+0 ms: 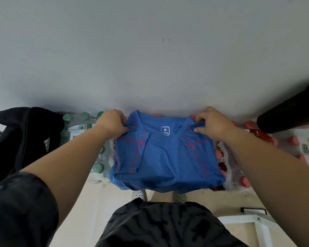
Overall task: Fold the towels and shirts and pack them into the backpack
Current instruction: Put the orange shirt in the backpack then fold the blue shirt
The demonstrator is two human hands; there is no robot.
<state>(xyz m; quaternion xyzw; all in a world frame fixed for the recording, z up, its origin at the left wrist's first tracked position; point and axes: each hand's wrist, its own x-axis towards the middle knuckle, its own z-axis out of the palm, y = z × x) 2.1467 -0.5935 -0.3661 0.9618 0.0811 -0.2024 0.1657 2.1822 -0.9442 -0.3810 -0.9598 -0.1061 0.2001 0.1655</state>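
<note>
head-worn view, steeply down, close over hands (164, 122)

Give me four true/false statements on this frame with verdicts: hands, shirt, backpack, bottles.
1. Both hands pinch the shirt near its neckline. True: the left hand and right hand each grip a shoulder of the blue shirt.
2. The shirt is already in the backpack. False: it lies over the bottle packs; the backpack sits to its left.
3. The size label reads M. True.
4. The bottles left of the shirt have red caps. False: those are green-capped bottles; the red-capped bottles are on the right.
</note>
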